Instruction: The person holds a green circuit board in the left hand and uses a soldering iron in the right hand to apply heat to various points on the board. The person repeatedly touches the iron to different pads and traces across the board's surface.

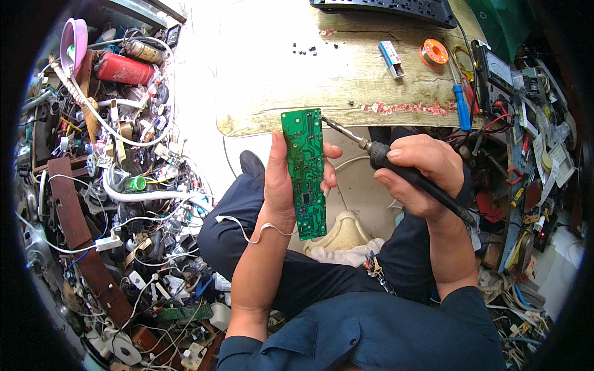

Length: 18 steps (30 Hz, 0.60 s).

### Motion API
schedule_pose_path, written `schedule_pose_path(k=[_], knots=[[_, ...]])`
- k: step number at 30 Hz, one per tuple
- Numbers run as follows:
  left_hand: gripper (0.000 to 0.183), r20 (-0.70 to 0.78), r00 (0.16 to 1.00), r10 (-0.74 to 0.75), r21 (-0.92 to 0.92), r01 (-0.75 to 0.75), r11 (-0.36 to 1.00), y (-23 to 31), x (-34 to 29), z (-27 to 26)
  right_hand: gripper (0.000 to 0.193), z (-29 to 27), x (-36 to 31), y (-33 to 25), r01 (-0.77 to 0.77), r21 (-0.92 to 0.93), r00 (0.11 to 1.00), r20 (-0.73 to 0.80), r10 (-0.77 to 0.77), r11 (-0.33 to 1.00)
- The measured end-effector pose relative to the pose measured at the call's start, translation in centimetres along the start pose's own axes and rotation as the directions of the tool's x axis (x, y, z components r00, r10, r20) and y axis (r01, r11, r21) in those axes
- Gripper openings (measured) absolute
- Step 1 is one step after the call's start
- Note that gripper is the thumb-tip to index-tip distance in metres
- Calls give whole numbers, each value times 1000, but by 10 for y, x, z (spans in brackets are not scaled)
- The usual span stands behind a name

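Left hand (pixel 279 190) grips green circuit board (pixel 303 179) by its edges at centre, seemingly so the solder side faces the eye — right hand (pixel 427 176), at its three o'clock, grips soldering iron (pixel 377 152) pen-fashion, tip (pixel 329 122) near the one-o'clock corner, contact unclear.

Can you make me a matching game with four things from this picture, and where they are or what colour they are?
Things:
1. circuit board
2. soldering iron
3. spool
4. screwdriver

Clues:
A. orange and round
B. held in the right hand
C. blue-handled
D. held in the left hand

Right pairs: 1-D, 2-B, 3-A, 4-C
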State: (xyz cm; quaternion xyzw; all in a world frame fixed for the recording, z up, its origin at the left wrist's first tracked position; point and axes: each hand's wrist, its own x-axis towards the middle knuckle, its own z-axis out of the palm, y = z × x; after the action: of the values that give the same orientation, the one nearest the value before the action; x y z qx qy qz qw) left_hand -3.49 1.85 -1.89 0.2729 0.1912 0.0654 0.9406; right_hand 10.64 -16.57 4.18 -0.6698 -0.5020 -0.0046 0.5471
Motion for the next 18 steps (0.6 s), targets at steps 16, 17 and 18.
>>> schedule_pose_path(k=[16, 17, 18], knots=[[74, -11, 1000, 25, 37, -24, 999, -1, 0, 1, 35, 2, 1, 1, -3, -9, 1000, 0, 3, 1000], [74, -12, 1000, 23, 37, -23, 999, -1, 0, 1, 35, 2, 1, 1, -4, -13, 1000, 1, 4, 1000], [74, -13, 1000, 22, 38, -22, 999, -1, 0, 1, 35, 2, 1, 1, -4, -12, 1000, 0, 4, 1000]])
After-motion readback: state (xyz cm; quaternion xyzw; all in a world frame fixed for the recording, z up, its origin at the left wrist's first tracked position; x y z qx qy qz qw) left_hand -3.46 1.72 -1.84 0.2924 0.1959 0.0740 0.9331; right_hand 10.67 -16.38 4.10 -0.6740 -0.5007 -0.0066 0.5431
